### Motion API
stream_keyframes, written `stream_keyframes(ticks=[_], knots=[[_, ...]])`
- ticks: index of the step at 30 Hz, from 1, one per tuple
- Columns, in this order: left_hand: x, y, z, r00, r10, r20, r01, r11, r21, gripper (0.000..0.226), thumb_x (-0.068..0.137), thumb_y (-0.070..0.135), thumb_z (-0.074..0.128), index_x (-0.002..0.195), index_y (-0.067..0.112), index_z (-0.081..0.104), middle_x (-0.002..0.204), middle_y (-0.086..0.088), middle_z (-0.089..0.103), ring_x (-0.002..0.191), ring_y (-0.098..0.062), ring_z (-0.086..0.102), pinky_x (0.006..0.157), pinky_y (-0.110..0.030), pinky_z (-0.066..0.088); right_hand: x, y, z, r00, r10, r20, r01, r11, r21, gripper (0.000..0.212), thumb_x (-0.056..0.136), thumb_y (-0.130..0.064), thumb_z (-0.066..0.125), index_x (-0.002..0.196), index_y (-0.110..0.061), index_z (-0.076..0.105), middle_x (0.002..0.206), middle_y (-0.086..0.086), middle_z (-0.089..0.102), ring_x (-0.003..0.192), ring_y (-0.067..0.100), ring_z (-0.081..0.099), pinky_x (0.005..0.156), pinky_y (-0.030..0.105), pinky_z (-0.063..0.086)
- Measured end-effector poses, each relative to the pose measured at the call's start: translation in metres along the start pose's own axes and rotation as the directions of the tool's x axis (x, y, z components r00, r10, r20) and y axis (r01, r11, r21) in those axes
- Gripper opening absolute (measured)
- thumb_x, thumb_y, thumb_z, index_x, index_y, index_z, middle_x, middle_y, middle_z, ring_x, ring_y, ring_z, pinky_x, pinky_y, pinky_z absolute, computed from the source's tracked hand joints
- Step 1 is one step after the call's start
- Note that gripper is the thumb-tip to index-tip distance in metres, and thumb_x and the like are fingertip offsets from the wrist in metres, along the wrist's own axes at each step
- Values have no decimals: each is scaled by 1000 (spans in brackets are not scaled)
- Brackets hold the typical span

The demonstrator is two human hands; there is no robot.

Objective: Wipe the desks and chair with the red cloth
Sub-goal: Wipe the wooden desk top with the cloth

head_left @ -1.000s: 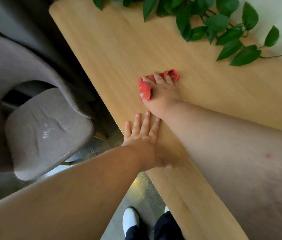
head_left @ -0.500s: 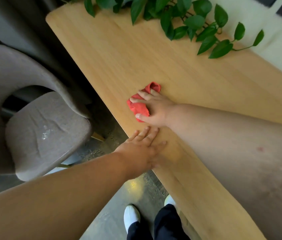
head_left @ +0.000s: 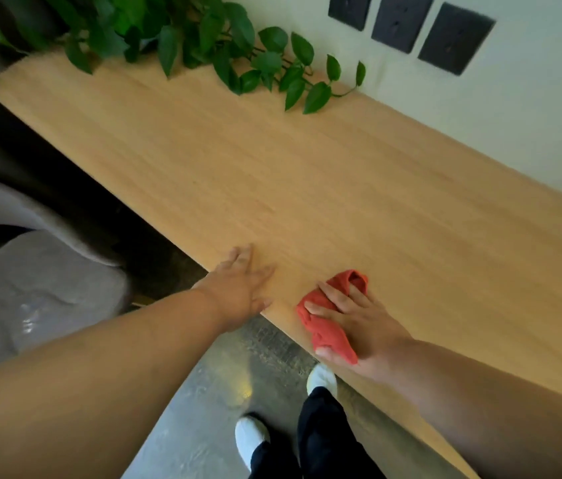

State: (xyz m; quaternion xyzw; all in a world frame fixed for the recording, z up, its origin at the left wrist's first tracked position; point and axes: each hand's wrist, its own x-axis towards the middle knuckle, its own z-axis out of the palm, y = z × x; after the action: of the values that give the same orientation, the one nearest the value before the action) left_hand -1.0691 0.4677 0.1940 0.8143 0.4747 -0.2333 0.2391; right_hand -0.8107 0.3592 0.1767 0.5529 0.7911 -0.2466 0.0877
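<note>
The light wooden desk (head_left: 272, 167) runs from the far left to the near right along a pale wall. My right hand (head_left: 359, 319) presses the crumpled red cloth (head_left: 328, 326) flat on the desk close to its front edge, fingers spread over it. My left hand (head_left: 241, 288) lies flat and open on the desk's front edge, just left of the cloth and apart from it. The grey upholstered chair (head_left: 31, 299) stands to the left of the desk, its seat facing up.
A leafy green plant (head_left: 224, 46) trails over the far end of the desk. Three dark wall plates (head_left: 407, 25) sit on the wall above. My white shoes (head_left: 252, 440) and dark trousers stand on the grey floor below the front edge.
My right hand has dragged the red cloth back along the desk toward me and to the front edge. The left hand stayed flat on the edge as the view shifted right.
</note>
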Motion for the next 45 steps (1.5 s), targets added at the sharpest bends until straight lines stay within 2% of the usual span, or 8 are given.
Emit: stream_keyframes(ticks=[7, 11, 13, 20, 26, 36, 40, 45], knots=[[6, 27, -1, 997, -22, 77, 12, 991, 131, 79, 95, 61, 35, 147, 42, -20, 158, -6, -32, 146, -38, -18, 119, -49, 10, -131, 35, 39, 929, 367, -41, -360, 924, 127, 75, 81, -88, 16, 147, -58, -2, 161, -18, -17, 152, 24, -13, 121, 44, -10], [6, 30, -4, 995, -31, 99, 16, 989, 150, 79, 96, 57, 38, 148, 42, -20, 158, -6, -31, 147, -38, -16, 120, -50, 14, -138, 32, 44, 873, 482, -72, -465, 869, 168, 79, 80, -87, 17, 150, -53, 4, 161, -18, -15, 151, 22, -12, 122, 44, -8], [6, 30, -3, 996, -20, 90, 5, 988, 155, 79, 96, 58, 38, 149, 41, -17, 159, -8, -30, 147, -39, -15, 119, -51, 15, -131, 30, 46, 860, 501, -90, -483, 859, 171, 79, 80, -88, 14, 149, -55, -1, 162, -16, -14, 148, 23, -15, 121, 44, -7], [3, 35, 10, 997, -54, 50, 47, 988, 145, 106, 75, 84, 41, 143, 43, -30, 154, -8, -38, 144, -41, -22, 118, -55, 7, -36, 48, 2, 911, 386, -144, -381, 923, 57, 86, 76, -89, 21, 148, -52, -10, 166, -5, -5, 150, 39, -4, 117, 55, -11], [8, 47, 17, 989, -133, 68, 122, 982, 145, 120, 62, 93, 37, 139, 39, -38, 146, -12, -48, 138, -44, -34, 114, -62, -5, 59, 55, -30, 919, 316, -234, -310, 949, 65, 88, 72, -91, 26, 149, -53, 5, 166, -2, 8, 148, 44, 8, 117, 54, -5], [16, 46, 27, 977, -160, 142, 159, 987, 19, 117, 58, 95, 38, 128, 50, -45, 124, 0, -67, 119, -35, -57, 105, -64, -26, 220, 41, -88, 939, 217, -268, -229, 973, -13, 92, 64, -92, 25, 148, -55, 13, 165, -2, 14, 147, 42, 14, 118, 58, 5], [17, 44, 29, 977, -160, 143, 162, 987, 0, 116, 54, 96, 36, 124, 53, -46, 126, 2, -67, 118, -33, -59, 103, -63, -29, 238, 36, -92, 930, 219, -294, -229, 973, 3, 89, 66, -87, 27, 148, -52, 20, 164, -2, 19, 147, 41, 16, 119, 57, 4], [16, 45, 27, 971, -182, 156, 181, 983, 19, 116, 55, 96, 35, 127, 52, -44, 137, -1, -59, 121, -33, -57, 105, -63, -27, 187, 50, -73, 946, 190, -264, -181, 982, 58, 85, 71, -79, 33, 149, -46, 24, 163, -2, 22, 146, 43, 18, 120, 49, 15]])
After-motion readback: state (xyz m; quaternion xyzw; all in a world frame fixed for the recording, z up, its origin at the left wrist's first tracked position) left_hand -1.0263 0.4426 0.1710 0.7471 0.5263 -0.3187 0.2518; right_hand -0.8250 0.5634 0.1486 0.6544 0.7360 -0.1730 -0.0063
